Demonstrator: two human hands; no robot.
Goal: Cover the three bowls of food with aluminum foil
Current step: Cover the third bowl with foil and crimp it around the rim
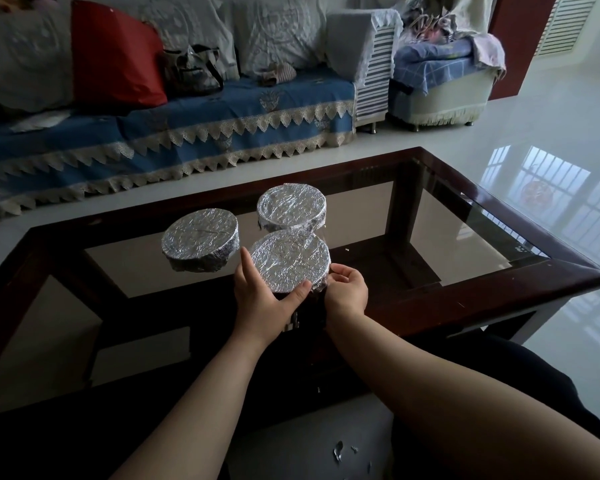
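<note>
Silver foil covers the near bowl (289, 259), which sits on the glass table (499, 237) close to its dark wood front edge, with the left hand (262, 296) curled round its left side, thumb on the foil rim, and the right hand (347, 289) pinching the foil at its right side. Just beside it sit the left bowl (201, 244) and the far bowl (291, 206), both wrapped in foil too, with bare glass open to the right. The food inside is hidden, so I cannot tell what it is.
</note>
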